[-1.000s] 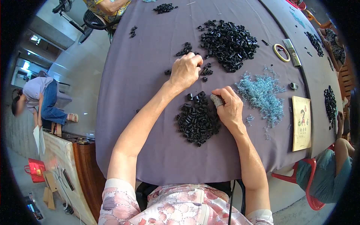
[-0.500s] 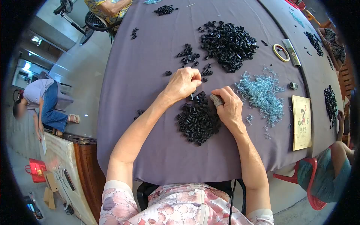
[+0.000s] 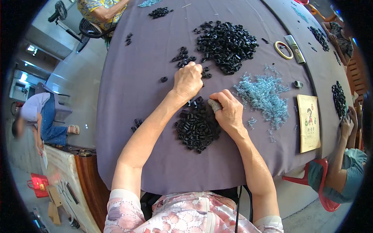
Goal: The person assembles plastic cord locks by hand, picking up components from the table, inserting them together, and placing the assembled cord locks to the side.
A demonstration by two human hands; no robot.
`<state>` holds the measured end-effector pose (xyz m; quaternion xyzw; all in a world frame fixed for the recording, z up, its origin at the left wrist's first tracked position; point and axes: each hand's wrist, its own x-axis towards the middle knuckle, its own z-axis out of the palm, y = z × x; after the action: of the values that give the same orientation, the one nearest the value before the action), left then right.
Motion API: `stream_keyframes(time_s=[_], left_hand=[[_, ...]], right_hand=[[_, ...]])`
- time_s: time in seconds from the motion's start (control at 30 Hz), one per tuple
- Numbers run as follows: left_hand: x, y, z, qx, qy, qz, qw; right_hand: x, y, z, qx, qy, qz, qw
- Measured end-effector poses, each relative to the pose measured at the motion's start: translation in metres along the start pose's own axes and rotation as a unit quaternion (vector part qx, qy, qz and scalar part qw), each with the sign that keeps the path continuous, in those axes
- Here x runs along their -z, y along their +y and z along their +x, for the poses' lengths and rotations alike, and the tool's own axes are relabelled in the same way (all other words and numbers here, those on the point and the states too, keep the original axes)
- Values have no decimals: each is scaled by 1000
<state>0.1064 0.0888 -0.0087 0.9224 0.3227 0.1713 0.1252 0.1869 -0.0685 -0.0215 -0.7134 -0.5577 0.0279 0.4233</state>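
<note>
My left hand (image 3: 188, 80) is closed, its fingertips down beside a few loose black plastic pieces (image 3: 206, 73) on the cloth. What those fingers hold, if anything, is hidden. My right hand (image 3: 230, 110) is curled with thumb and fingers together at the upper right edge of a near pile of short black tube-like pieces (image 3: 196, 130). A grey wrap (image 3: 214, 105) covers one of its digits; anything pinched there cannot be made out. Farther off lies a larger pile of black pieces (image 3: 227, 46). To the right of my right hand spreads a heap of clear bluish springs (image 3: 264, 99).
A grey cloth covers the table (image 3: 132, 89). At right lie a yellowish booklet (image 3: 309, 124), a tape roll (image 3: 283, 50), a long pale box (image 3: 294, 49) and a small dark object (image 3: 298, 84). Other people sit around the table; a person (image 3: 42, 112) bends over at far left.
The view has shifted, so the table's things appear farther left. My left hand has moved slightly away from me, toward the loose pieces. My right hand stays by the near pile.
</note>
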Motion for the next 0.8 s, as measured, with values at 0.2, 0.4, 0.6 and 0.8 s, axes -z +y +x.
stream_keyframes(time_s=[0.2, 0.4, 0.6, 0.8], left_hand=[[-1, 11, -9, -10, 1, 113, 993], [0, -5, -16, -34, 62, 66, 995], [32, 10, -18, 146, -138, -431, 880], [20, 51, 10, 101, -179, -502, 840]], right_hand=[[-1, 1, -1, -22, -8, 7, 1000], [0, 1, -2, -22, -16, 8, 1000], [-2, 3, -2, -21, -11, 7, 1000], [-5, 5, -4, -12, 2, -12, 1000]])
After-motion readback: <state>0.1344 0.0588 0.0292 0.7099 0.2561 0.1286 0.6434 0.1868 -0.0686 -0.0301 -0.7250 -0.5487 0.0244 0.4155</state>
